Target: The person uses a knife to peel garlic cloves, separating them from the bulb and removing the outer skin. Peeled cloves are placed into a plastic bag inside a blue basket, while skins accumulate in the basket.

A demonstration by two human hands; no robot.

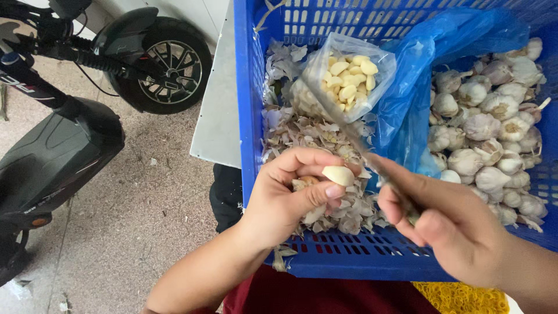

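Blue crate (250, 116) over concrete floor (133, 232). Left hand (285, 197) pinches a peeled clove (339, 175) at its fingertips; right hand (447, 227) closed around a knife (360, 145). Beyond: skins (302, 131), clove bag (346, 81), bulbs (494, 128), scooter (87, 75).

A crate (256, 145) fills the frame's right. In it, garlic skins (302, 134) lie left, garlic bulbs (494, 128) right, a bag of peeled cloves (349, 75) at upper centre between them. A scooter (70, 116) stands at the frame's left, on the floor (145, 232).
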